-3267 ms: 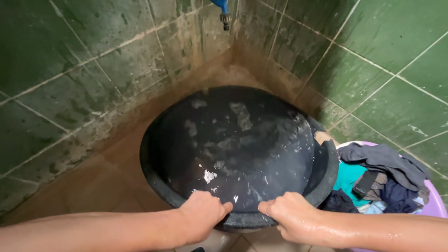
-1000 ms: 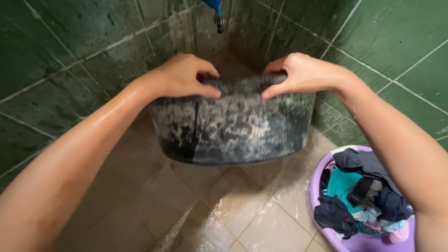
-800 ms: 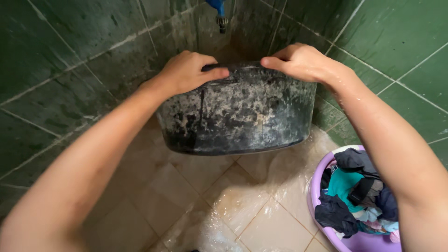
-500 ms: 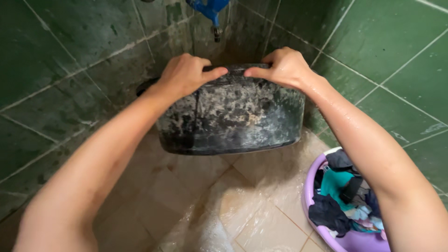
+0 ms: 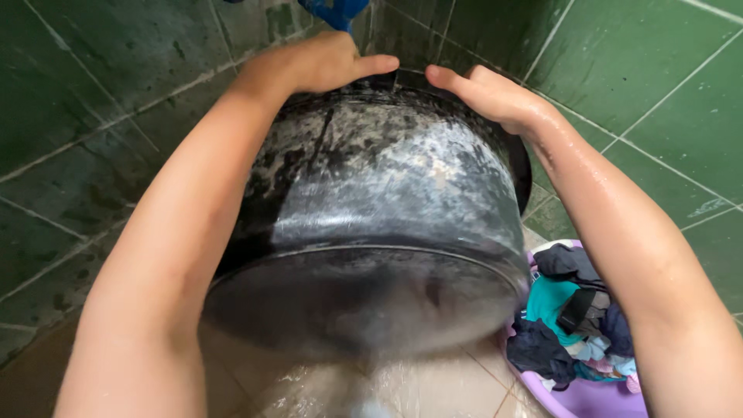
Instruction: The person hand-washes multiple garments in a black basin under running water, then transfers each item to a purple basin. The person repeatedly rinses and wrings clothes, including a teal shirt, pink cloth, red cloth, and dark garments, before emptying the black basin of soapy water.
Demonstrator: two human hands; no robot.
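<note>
Left hand (image 5: 309,66): gripping black basin (image 5: 379,201) rim.
Right hand (image 5: 484,93): gripping same rim.
Basin: tilting mouth-away, underside toward the camera, so draining.

One head-worn camera looks steeply down, close over a tilted black basin (image 5: 371,232).

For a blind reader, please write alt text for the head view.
Two bare hands, left hand and right hand, grip the far rim of a tipped black basin in a green-tiled corner. A purple tub of clothes sits at lower right.
</note>
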